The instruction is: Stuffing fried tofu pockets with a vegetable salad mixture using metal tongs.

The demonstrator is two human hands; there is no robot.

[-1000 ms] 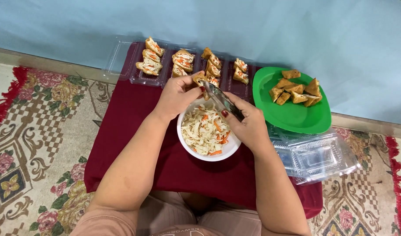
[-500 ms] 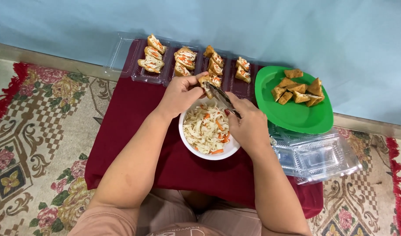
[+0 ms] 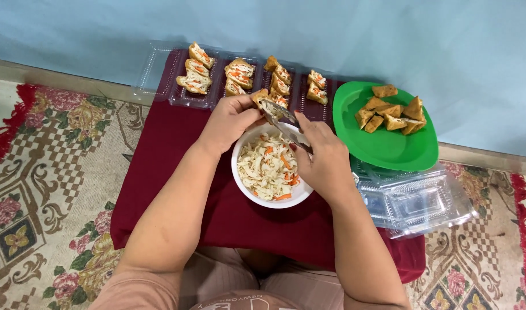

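On the maroon cloth (image 3: 177,172) over a patterned rug, above the white bowl of shredded filling (image 3: 270,167), the right hand (image 3: 326,163) grips a spoon (image 3: 279,112); keep it level while the left hand (image 3: 228,120) pinches the fried tofu pocket (image 3: 259,96) steady just short of the filled trays (image 3: 240,77).

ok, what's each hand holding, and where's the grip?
Left hand pinches a fried tofu piece at its lower end. Right hand grips a metal spoon by the handle, bowl at the tofu.

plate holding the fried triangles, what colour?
Bright green plate, round and plain, right of the white bowl; head view.
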